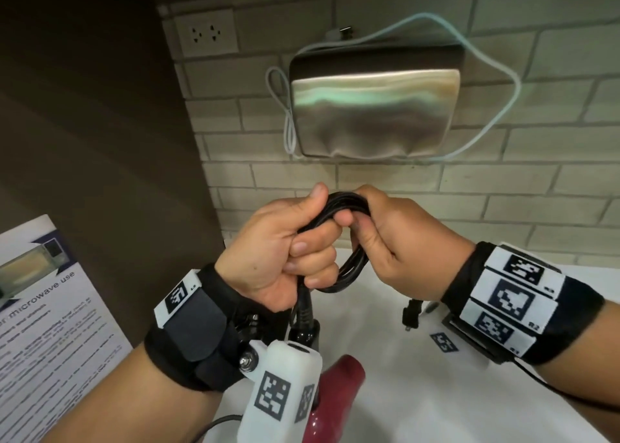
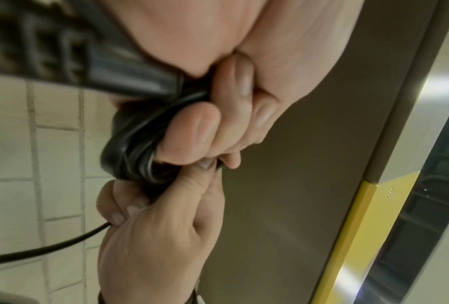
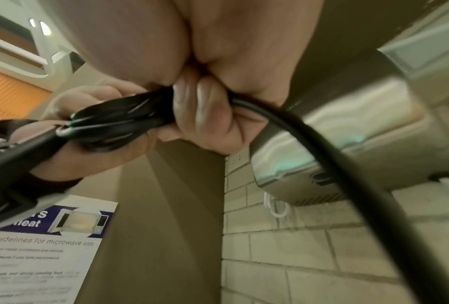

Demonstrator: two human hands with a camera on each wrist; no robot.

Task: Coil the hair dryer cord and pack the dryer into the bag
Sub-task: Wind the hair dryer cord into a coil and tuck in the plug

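A black cord coil (image 1: pixel 352 268) of several loops is held up over the white counter. My left hand (image 1: pixel 308 227) grips the coil's left side, fingers curled round it, thumb on top. My right hand (image 1: pixel 355 214) pinches the top of the coil beside it. The cord's plug (image 1: pixel 411 315) dangles under my right wrist. The red hair dryer (image 1: pixel 342 385) hangs below my left hand by its black cord collar (image 1: pixel 303 311). The left wrist view shows the coil (image 2: pixel 132 139) under my curled fingers (image 2: pixel 200 127). In the right wrist view a loose cord length (image 3: pixel 348 174) runs down from the coil (image 3: pixel 114 121). No bag is recognisable.
A shiny metal box (image 1: pixel 372 113) hangs on the brick wall ahead, a white cable (image 1: pixel 503 73) looped around it. A wall socket (image 1: pixel 204 34) sits at upper left. A microwave guidelines sign (image 1: pixel 50 325) stands left, beside a brown panel. The white counter (image 1: pixel 385 392) lies below.
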